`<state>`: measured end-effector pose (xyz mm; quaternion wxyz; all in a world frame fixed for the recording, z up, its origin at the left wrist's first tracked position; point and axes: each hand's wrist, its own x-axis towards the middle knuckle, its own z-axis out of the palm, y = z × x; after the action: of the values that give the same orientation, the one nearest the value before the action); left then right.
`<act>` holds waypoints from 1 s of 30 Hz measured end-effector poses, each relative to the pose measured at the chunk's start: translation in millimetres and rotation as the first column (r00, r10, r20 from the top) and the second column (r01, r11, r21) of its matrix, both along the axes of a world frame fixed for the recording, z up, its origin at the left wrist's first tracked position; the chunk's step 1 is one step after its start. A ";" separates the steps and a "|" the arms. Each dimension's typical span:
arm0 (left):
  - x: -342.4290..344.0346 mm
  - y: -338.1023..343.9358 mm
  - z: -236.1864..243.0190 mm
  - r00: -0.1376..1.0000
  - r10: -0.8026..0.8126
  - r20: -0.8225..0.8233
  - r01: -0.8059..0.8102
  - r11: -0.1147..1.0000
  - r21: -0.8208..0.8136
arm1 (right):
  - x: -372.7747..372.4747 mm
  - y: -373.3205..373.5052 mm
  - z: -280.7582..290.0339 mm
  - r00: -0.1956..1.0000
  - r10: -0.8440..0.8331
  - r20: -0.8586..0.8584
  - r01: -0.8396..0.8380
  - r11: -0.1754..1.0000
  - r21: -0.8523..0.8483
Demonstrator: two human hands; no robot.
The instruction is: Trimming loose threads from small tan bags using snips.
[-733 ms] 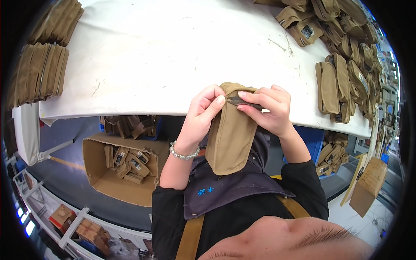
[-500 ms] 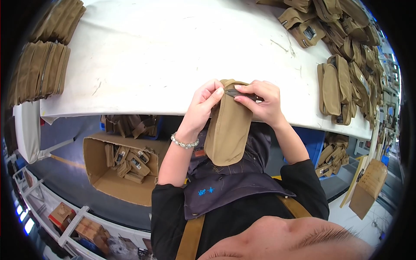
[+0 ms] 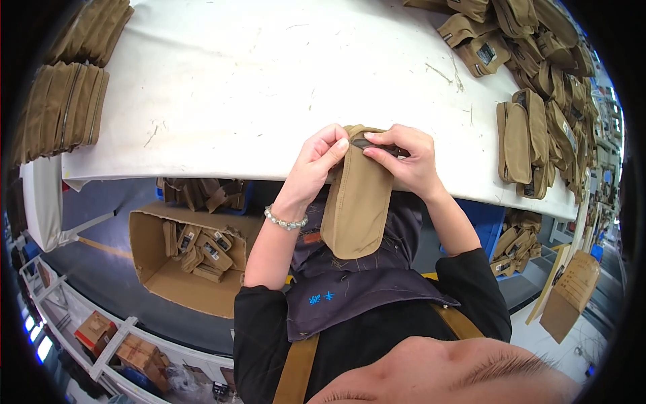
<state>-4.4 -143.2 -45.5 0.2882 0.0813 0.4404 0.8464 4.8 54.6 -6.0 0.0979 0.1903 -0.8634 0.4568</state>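
Note:
A tan fabric pouch (image 3: 360, 209) hangs lengthwise over the table's front edge, its lower end above my lap. My left hand (image 3: 321, 156) is closed, pinching the pouch's upper left edge between thumb and fingers. At the pouch's top, my right hand (image 3: 406, 160) is closed on small dark thread snips (image 3: 364, 143), held between thumb and fingers. Their pointed end reaches the edge beside my left thumb. Whether the blades touch a thread is too small to tell.
Tan pouches (image 3: 64, 111) stand in rows at the far left of the white table (image 3: 256, 87). More pouches (image 3: 517, 141) are heaped at the right. Loose threads lie about. Below left is a cardboard box (image 3: 185, 286) holding pouches; a blue bin (image 3: 481, 222) is below right.
Both hands keep their grip at the top of the pouch. The pouch's lower end has shifted slightly to the right, and the view has moved a little.

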 end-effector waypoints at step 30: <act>-2.1 3.6 -2.3 1.000 0.019 -0.008 -0.019 1.000 -0.011 | 3.1 30.1 -22.9 0.846 0.342 0.409 0.261 0.403 -0.877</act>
<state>-6.5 -139.5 -47.9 0.2792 0.0788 0.4467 0.8463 8.0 84.7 -28.9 -0.0691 -0.0072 -0.4556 0.8875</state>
